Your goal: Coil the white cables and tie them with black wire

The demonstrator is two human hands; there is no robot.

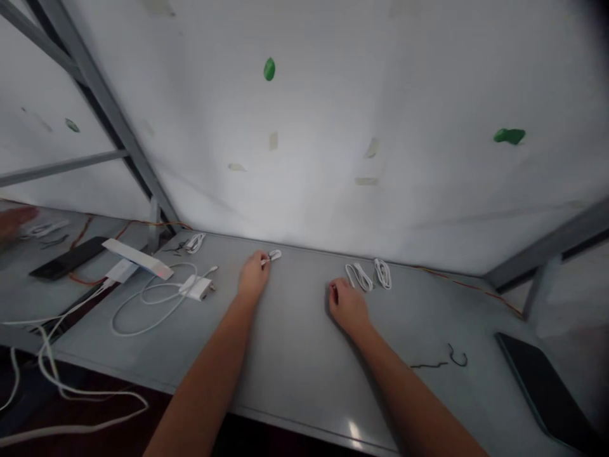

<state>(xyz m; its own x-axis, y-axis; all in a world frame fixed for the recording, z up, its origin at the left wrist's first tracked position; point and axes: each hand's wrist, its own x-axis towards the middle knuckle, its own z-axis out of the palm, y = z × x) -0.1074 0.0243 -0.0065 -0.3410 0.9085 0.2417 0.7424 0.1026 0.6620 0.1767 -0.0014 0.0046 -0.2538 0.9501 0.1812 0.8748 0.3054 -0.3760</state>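
Note:
My left hand is closed on a small coiled white cable, whose looped end sticks out past the fingers near the back of the table. A dark band seems to go round that coil. My right hand rests on the grey table with its fingers curled; whatever they hold, if anything, is hidden. Just behind it lie two bundled white cables, one looser and one tightly coiled. Thin black twist ties lie to the right of my right forearm.
A white charger with a looped cable and another coiled cable lie on the left. Beyond them are a white box, a dark phone and another person's blurred hand. A dark tablet-like device lies at the right.

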